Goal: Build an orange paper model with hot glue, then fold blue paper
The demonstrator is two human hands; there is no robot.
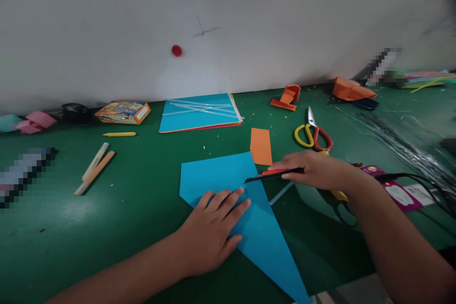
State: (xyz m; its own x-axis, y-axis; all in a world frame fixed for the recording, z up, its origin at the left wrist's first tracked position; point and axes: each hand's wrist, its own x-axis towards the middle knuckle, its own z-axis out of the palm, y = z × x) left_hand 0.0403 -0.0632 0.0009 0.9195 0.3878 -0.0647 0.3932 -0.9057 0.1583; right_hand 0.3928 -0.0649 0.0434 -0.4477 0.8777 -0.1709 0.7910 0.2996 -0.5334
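Observation:
A folded sheet of blue paper [213, 171] lies on the green table, its long point reaching toward the near edge. My left hand [215, 232] rests flat on the paper with its fingers spread. My right hand [317, 171] is closed around a red and black utility knife [278, 172]. The knife's tip touches or hovers just over the paper, right of its middle; I cannot tell which. Close to the knife, a small orange paper rectangle [261, 146] lies against the blue sheet's upper right corner.
Scissors [313, 132] lie beyond my right hand. At the back are a stack of coloured paper [199, 111], a small box [123, 112] and orange folded paper [288, 97]. A yellow crayon-like stick [120, 134] and two flat sticks [95, 169] lie left. Plastic wrapping [409, 147] spreads on the right.

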